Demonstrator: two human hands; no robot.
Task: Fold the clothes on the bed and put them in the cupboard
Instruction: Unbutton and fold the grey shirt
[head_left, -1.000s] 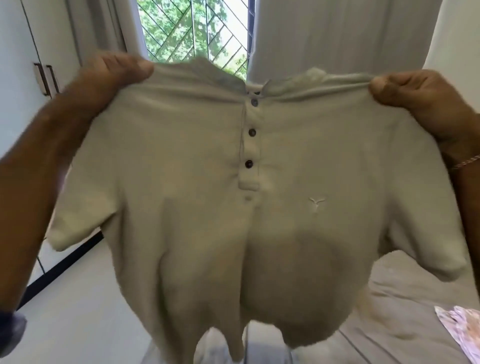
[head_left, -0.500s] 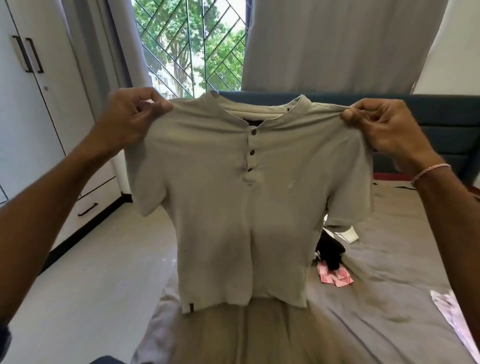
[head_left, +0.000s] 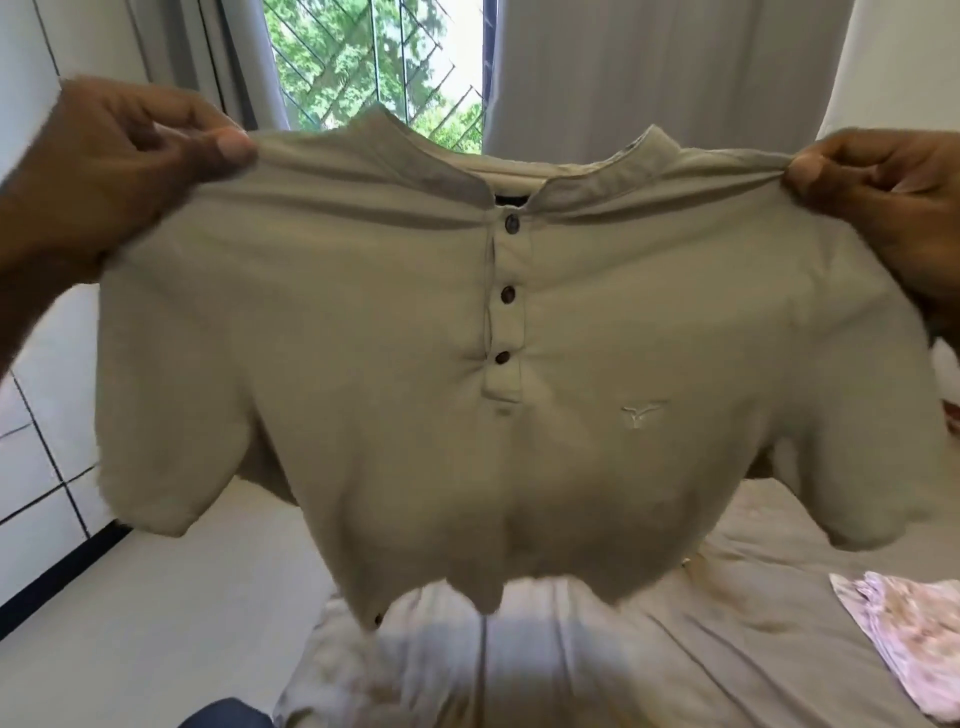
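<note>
The shirt fills most of your view, held up in the air above the bed with its front toward you. It is spread wide and both short sleeves hang free. It blocks the middle of the bed and whatever lies there, so only the near sheet and a strip on the right show beneath its hem.

Behind the shirt a pale curtain covers the upper right. The cupboard stands along the left edge, well apart from the shirt. You see only white panels and dark seams, nothing of the inside. Bare floor runs between the cupboard and the bed. The window, with its grille and green trees, shows above the collar.

A patterned cloth lies flat on the bed at the lower right.

Your left hand pinches one shoulder of the shirt between thumb and curled fingers. Your right hand pinches the other shoulder the same way.

Three dark buttons run down the placket, and a small stitched logo sits just to the right of it.
</note>
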